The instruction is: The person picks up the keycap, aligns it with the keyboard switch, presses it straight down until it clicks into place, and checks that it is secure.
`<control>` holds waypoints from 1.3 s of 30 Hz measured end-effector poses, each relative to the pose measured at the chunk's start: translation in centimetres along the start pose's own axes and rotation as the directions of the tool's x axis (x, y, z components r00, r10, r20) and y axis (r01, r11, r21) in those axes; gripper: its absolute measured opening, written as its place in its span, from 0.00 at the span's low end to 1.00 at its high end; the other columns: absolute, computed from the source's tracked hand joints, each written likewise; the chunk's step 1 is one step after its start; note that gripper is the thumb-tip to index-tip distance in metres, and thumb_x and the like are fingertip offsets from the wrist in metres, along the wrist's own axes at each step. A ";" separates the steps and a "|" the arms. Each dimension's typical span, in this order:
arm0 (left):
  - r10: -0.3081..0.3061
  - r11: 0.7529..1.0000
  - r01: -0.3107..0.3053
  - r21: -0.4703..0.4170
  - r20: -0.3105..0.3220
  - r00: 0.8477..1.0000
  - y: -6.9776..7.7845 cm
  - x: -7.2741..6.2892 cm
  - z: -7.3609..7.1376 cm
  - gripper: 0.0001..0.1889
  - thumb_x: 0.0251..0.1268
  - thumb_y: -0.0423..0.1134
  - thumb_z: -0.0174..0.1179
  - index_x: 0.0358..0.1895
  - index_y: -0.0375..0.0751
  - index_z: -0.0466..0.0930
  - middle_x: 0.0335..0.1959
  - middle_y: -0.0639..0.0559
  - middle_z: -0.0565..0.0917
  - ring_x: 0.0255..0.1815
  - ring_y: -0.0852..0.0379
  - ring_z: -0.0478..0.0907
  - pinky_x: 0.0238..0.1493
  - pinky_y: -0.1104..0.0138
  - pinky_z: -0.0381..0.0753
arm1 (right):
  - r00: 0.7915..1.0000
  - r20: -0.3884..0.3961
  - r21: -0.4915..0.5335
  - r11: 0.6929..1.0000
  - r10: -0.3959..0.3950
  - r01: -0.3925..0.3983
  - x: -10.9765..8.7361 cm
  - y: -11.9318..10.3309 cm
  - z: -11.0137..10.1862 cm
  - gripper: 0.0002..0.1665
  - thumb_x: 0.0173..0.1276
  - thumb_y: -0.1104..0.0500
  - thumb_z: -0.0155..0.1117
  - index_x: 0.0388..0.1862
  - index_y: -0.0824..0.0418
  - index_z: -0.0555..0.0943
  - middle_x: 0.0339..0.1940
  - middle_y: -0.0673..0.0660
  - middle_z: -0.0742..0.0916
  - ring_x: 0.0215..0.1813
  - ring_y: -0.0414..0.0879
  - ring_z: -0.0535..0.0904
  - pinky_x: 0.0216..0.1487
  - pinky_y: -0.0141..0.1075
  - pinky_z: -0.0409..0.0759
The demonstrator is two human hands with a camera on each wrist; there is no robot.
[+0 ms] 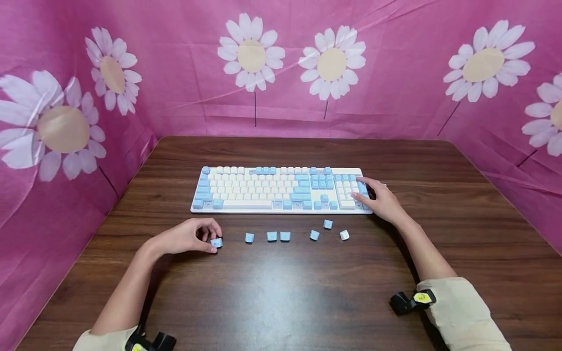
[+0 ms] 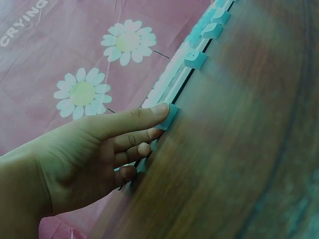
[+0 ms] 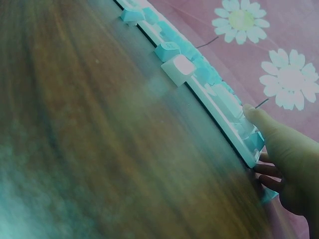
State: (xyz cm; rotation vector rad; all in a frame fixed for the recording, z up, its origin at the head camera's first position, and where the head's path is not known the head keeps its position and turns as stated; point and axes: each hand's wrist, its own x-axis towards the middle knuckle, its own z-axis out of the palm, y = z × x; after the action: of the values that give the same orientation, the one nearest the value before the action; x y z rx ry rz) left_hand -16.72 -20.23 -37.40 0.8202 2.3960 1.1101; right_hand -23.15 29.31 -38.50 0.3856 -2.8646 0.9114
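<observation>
A white and light-blue keyboard (image 1: pixel 252 190) lies on the wooden table, with several key positions lacking caps. Below its left end, my left hand (image 1: pixel 186 236) pinches a blue keycap (image 1: pixel 216 243) between thumb and fingers; in the left wrist view the thumb lies along this keycap (image 2: pixel 169 117). My right hand (image 1: pixel 382 200) grips the keyboard's right end, thumb over the number pad and the other fingers around the side edge. The right wrist view shows those fingers partly hidden behind the keyboard's corner (image 3: pixel 251 159).
Loose blue keycaps (image 1: pixel 272 236) lie in a rough row in front of the keyboard, with one white keycap (image 1: pixel 344 235) at the right end. Pink cloth (image 1: pixel 290 112) with printed daisies stands behind and beside the table (image 1: pixel 281 292).
</observation>
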 end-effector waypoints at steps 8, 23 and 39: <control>0.032 0.999 -0.032 0.005 -0.007 0.999 -0.1 0.0 -0.1 0.10 0.55 0.39 0.66 0.38 0.43 0.76 0.28 0.54 0.76 0.29 0.58 0.71 0.29 0.68 0.71 | 1.000 0.012 0.004 1.000 0.016 -0.017 0.0 0.0 0.0 0.37 0.64 0.45 0.59 0.65 0.65 0.65 0.63 0.72 0.67 0.65 0.65 0.57 0.62 0.60 0.48; 0.016 1.000 -0.016 -0.026 -0.032 0.999 0.0 0.2 -0.1 0.10 0.57 0.37 0.64 0.40 0.39 0.77 0.30 0.52 0.77 0.31 0.58 0.70 0.31 0.69 0.71 | 1.000 0.016 -0.003 1.000 0.008 -0.008 0.1 0.2 0.0 0.37 0.65 0.44 0.59 0.65 0.64 0.65 0.63 0.71 0.66 0.65 0.65 0.57 0.63 0.59 0.46; 0.003 1.000 -0.002 0.007 -0.069 0.998 -0.4 0.2 -0.2 0.09 0.57 0.39 0.64 0.39 0.41 0.80 0.28 0.54 0.77 0.30 0.59 0.71 0.30 0.69 0.71 | 1.000 0.021 -0.009 1.000 0.021 -0.021 0.2 0.3 0.1 0.39 0.64 0.42 0.58 0.66 0.64 0.64 0.64 0.71 0.66 0.65 0.65 0.56 0.62 0.59 0.47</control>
State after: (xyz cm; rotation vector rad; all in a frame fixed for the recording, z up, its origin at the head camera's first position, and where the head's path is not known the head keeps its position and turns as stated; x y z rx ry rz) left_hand -17.12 -20.38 -37.64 0.7993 2.4570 1.1499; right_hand -23.44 29.42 -38.70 0.3673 -2.8960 0.9031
